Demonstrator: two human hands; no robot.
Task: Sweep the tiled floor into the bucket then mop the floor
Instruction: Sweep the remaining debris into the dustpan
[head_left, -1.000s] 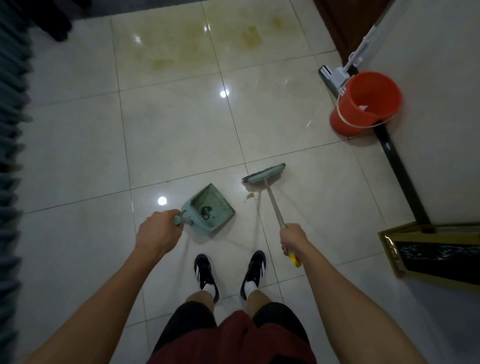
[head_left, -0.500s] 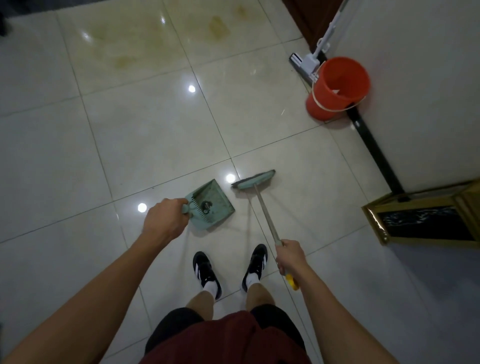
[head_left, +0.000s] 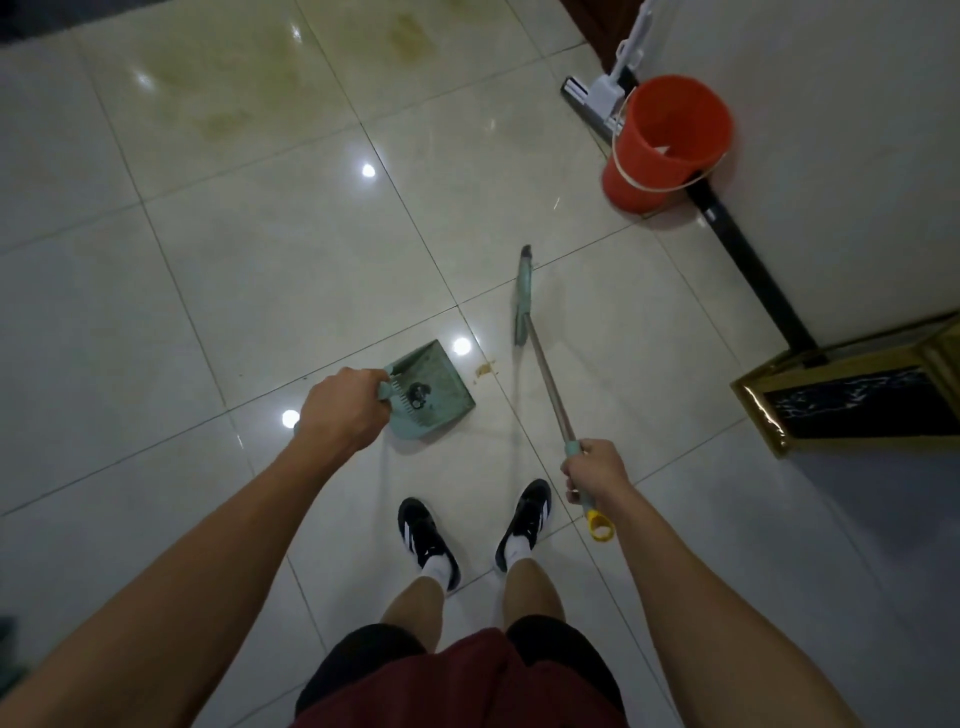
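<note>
The mop (head_left: 605, 96) handle runs off the top edge; dustpan (head_left: 431, 387) handle hidden by gripping fingers (head_left: 363, 387).

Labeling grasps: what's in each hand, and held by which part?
Left hand: dustpan, by its handle. Right hand: broom, near the handle's top end.

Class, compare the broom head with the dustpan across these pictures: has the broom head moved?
Yes. The broom head has swung from lying crosswise just beyond the dustpan to pointing away, farther toward the orange bucket, leaving a small crumb pile beside the pan.
</note>
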